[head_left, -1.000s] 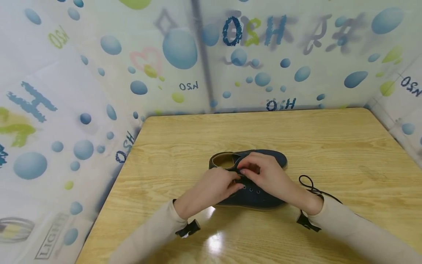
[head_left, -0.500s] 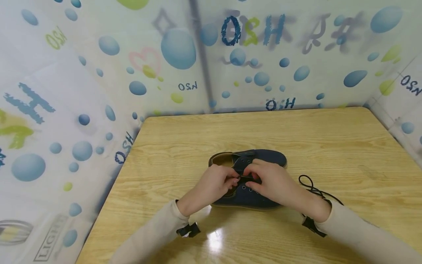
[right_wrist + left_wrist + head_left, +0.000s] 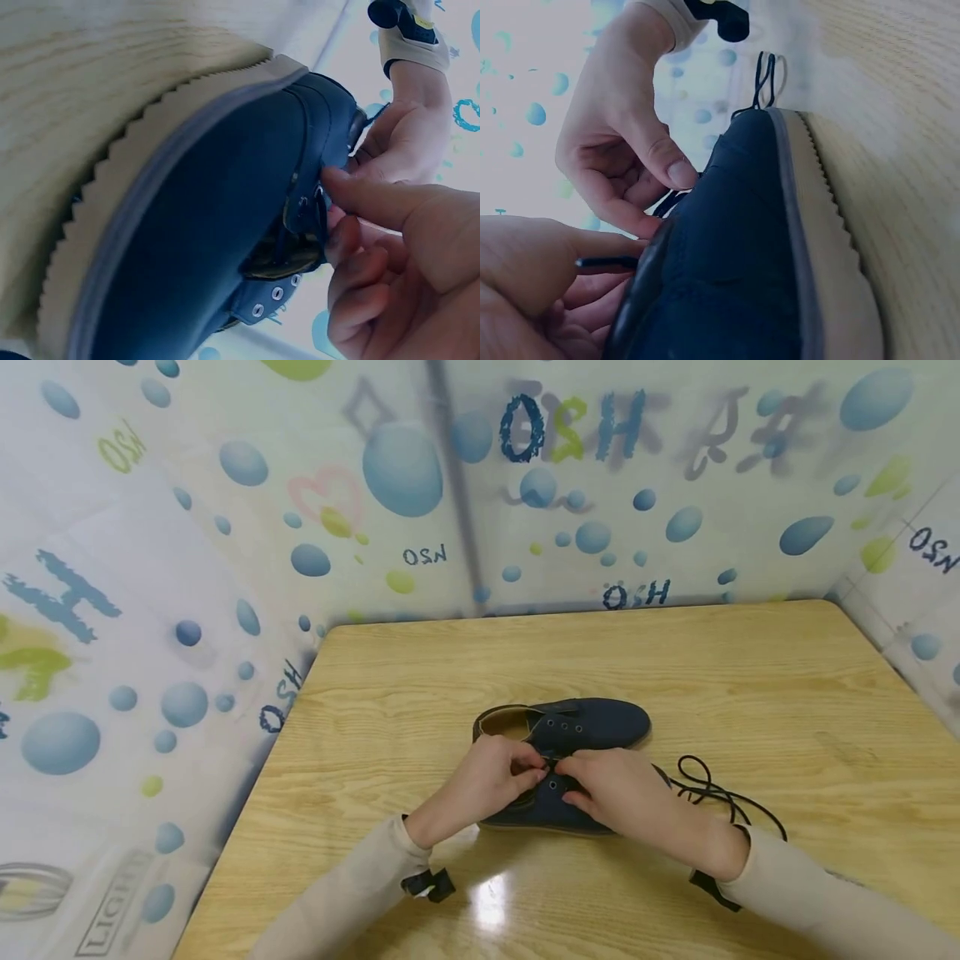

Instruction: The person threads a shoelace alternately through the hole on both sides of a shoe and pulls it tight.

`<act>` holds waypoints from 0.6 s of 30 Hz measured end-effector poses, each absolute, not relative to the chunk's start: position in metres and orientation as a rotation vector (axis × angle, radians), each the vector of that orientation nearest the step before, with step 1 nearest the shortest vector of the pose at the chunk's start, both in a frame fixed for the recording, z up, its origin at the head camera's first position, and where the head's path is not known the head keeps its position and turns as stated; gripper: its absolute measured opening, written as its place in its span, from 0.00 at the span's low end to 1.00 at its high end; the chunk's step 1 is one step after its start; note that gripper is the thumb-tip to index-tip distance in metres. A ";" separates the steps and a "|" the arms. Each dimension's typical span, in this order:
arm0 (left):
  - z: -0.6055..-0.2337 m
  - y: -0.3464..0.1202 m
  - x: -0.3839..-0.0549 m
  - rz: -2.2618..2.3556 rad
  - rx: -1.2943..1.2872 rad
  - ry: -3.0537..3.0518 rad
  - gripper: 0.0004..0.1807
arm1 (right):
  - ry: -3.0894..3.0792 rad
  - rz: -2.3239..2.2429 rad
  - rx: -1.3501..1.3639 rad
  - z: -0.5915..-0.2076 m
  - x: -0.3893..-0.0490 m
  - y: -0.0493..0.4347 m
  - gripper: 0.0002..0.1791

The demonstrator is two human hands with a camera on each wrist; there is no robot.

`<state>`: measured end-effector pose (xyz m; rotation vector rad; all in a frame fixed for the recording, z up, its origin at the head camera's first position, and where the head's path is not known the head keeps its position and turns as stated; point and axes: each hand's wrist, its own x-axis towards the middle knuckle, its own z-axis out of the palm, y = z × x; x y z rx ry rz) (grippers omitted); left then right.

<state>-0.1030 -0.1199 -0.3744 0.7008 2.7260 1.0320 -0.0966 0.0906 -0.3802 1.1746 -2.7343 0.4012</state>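
Note:
Two navy lace-up shoes lie side by side on the table, toes to the right in the head view: a far shoe and a near shoe with a pale serrated sole. My left hand is at the near shoe's opening and pinches a black shoelace, whose stiff end sticks out from its fingers. My right hand holds the near shoe's eyelet flap, thumb on the outside by an eyelet and fingers against the inner edge. In the head view my right hand hides much of the near shoe's toe.
A loose length of black lace coils on the wooden table right of the shoes. A patterned curtain hangs behind the table's far edge. Each wrist wears a black strap with a small camera.
My right hand has moved down and to the right, uncovering the far shoe's eyelets. My left hand has turned slightly and stays near the opening. The loose lace has shifted a little.

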 end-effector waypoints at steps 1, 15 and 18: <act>-0.375 -0.119 -0.104 1.045 0.688 2.715 0.04 | -2.735 0.417 1.174 -0.382 -0.097 0.091 0.14; -0.377 -0.116 -0.104 1.215 0.557 2.537 0.05 | -2.651 0.604 1.194 -0.393 -0.097 0.093 0.14; -0.379 -0.116 -0.105 1.242 0.560 2.524 0.05 | -2.639 0.612 1.193 -0.394 -0.097 0.094 0.14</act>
